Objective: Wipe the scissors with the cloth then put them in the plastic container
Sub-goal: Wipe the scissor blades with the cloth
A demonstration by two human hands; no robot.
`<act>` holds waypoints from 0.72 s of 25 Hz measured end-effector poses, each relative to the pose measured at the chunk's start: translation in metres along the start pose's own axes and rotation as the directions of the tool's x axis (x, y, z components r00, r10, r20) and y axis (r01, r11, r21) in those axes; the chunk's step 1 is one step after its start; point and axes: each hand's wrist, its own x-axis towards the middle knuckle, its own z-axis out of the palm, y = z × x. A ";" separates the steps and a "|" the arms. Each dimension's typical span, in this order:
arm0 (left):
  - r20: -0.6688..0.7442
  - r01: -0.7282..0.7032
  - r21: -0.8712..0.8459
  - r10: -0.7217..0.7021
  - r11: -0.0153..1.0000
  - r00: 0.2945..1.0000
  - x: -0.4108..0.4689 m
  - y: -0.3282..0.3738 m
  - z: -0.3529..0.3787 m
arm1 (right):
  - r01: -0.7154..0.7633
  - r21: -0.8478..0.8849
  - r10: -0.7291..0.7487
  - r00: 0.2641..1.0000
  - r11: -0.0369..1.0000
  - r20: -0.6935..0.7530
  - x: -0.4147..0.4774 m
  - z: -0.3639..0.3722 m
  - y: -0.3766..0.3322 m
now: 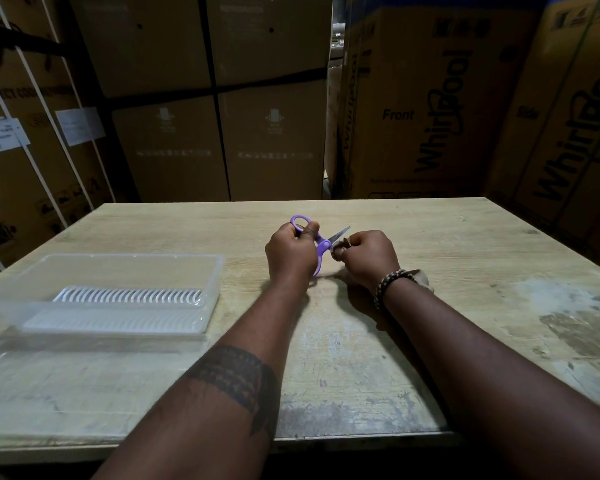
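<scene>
Nearest, the clear rectangular plastic container (174, 271) is sitting empty on the worn wooden surface (430, 244) — nothing stowed yet. Beyond, the left hand (290, 252) is gripping the purple-handled scissors (321, 244) while the right hand (369, 258) is pinching a small beige cloth (340, 244) around the blades — wiping seems underway.

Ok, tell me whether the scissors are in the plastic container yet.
No, the scissors are held above the table in the left hand; the container sits apart.
</scene>
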 end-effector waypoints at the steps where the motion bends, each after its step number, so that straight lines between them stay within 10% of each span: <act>1: 0.002 -0.002 0.000 0.002 1.000 1.000 -0.001 0.000 0.000 | -0.007 -0.007 0.007 1.000 1.000 0.002 0.000 -0.001 -0.001; 18: -0.023 0.032 0.019 -0.032 0.999 0.999 0.004 -0.001 0.005 | -0.042 -0.141 0.034 0.998 0.989 -0.061 0.001 -0.011 -0.005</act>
